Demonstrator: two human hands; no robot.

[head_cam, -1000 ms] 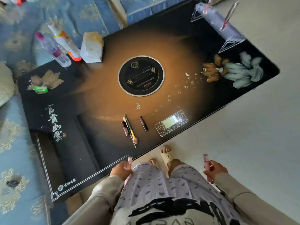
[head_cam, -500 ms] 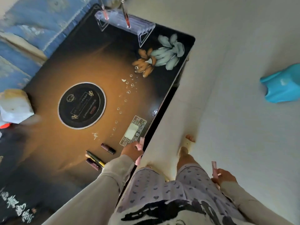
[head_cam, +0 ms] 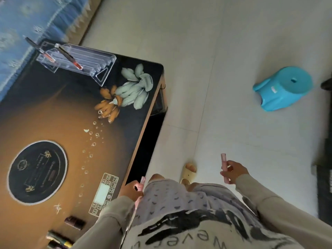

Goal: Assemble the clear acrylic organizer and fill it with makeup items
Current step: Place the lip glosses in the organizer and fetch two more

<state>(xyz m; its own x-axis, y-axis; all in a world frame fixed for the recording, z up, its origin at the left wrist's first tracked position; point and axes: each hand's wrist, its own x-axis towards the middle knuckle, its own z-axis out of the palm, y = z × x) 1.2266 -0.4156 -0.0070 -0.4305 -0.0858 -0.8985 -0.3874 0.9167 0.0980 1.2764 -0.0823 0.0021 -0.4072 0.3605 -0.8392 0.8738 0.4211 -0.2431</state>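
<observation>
The clear acrylic organizer (head_cam: 84,60) stands at the far corner of the dark table (head_cam: 125,123), with two slim makeup sticks leaning in its slots. My left hand (head_cam: 130,190) grips a pink lip gloss tube (head_cam: 142,182) at the table's near edge. Out over the floor, my right hand (head_cam: 234,170) holds a second pink tube (head_cam: 224,168) upright. A dark lipstick (head_cam: 74,221) and several pencils (head_cam: 57,239) lie on the table at the lower left.
A round black hob plate (head_cam: 36,171) and a touch control panel (head_cam: 104,194) are set in the tabletop. A turquoise plastic stool (head_cam: 283,88) lies on the pale floor at the right. Blue patterned fabric (head_cam: 27,24) borders the table's far side. My slippered foot (head_cam: 189,170) is beside the table.
The view has swung right as I walk along the table toward the organizer's end. Both hands still hold their pink tubes; the right one has risen a little.
</observation>
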